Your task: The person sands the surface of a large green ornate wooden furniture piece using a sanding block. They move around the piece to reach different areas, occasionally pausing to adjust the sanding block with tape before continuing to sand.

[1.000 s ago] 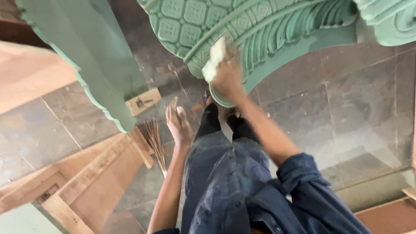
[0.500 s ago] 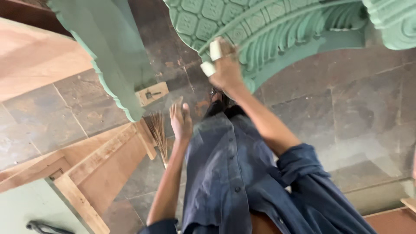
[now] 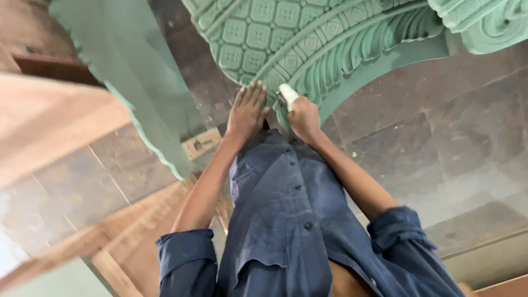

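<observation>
The right hand (image 3: 304, 116) has its fingers closed round a small white pad (image 3: 287, 92), pressed to the green carved arch (image 3: 308, 44) overhead. The left hand (image 3: 247, 110) lies flat and open on its rim, holding nothing. The pad looks soft and light; the arch looks stiff, heavy, deeply ridged, best steadied at its edge.

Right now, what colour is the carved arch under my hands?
Green, seen in the head view: the carved arch.
</observation>
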